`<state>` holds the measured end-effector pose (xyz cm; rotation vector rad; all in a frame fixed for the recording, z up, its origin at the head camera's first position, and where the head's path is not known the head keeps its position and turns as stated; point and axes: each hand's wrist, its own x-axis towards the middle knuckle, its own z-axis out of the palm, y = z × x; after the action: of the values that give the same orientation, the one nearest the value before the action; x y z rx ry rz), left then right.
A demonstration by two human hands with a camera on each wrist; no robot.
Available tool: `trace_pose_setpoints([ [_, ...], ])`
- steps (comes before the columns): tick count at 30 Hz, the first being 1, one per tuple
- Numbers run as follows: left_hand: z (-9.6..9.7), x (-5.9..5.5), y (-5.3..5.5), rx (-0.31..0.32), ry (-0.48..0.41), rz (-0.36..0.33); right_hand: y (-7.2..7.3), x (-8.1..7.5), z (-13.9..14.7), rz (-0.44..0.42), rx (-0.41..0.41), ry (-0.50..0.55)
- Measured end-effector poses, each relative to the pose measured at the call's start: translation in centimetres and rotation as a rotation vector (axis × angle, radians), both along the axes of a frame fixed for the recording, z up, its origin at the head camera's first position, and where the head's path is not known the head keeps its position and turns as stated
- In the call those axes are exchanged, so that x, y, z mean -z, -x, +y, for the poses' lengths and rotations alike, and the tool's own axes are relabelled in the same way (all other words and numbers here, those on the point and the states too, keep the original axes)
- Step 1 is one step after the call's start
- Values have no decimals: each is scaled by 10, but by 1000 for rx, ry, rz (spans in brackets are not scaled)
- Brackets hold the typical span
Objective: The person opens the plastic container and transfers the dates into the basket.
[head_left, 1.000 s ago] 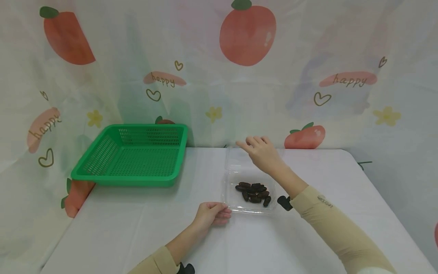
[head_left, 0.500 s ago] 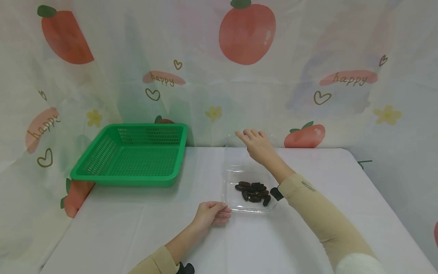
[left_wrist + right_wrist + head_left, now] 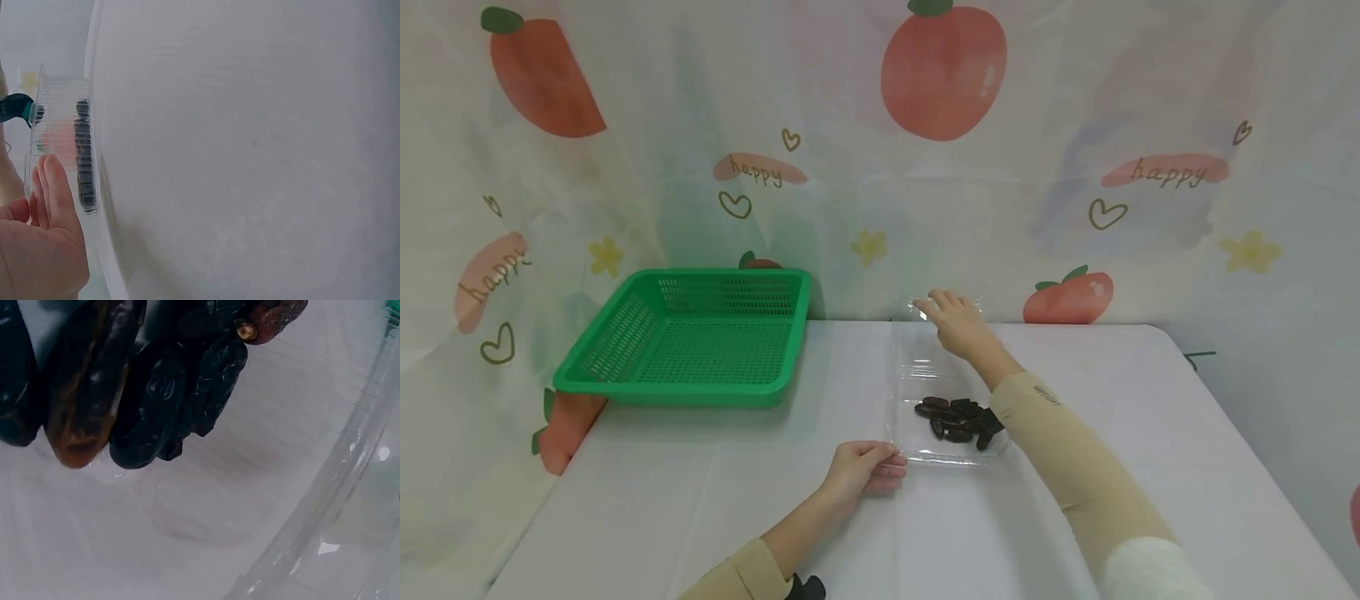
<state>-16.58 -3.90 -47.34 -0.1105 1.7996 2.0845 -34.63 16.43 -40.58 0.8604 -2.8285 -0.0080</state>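
A clear plastic hinged container lies opened out on the white table, its base toward the near side. Several dark, wrinkled dates are in the base; the right wrist view shows them close up, beside the clear wall. My left hand pinches the near left corner of the base at the rim; in the left wrist view its fingers lie along the side wall. Over the raised clear lid my right hand reaches with spread fingers at its far edge. The right sleeve and wrist camera cover the base's right side.
To the left on the table stands a green perforated plastic basket with nothing in it. A fruit-printed cloth hangs right behind the table's far edge.
My right hand and forearm have shifted left over the container; the hand rose with the lid, then came down slightly, the lid tilting back. The left hand stays at the same corner.
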Motion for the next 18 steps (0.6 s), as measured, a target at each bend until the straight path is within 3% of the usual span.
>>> trace_pose_setpoints([
  [6, -1, -16, -6, 6, 4, 4, 3, 10, -1, -53, 3, 32],
  [13, 0, 5, 2, 1, -2, -10, 3, 14, -6, -126, 56, -29],
  [18, 1, 8, 2, -3, 8, -15, 3, 17, -7, -143, 42, -57],
])
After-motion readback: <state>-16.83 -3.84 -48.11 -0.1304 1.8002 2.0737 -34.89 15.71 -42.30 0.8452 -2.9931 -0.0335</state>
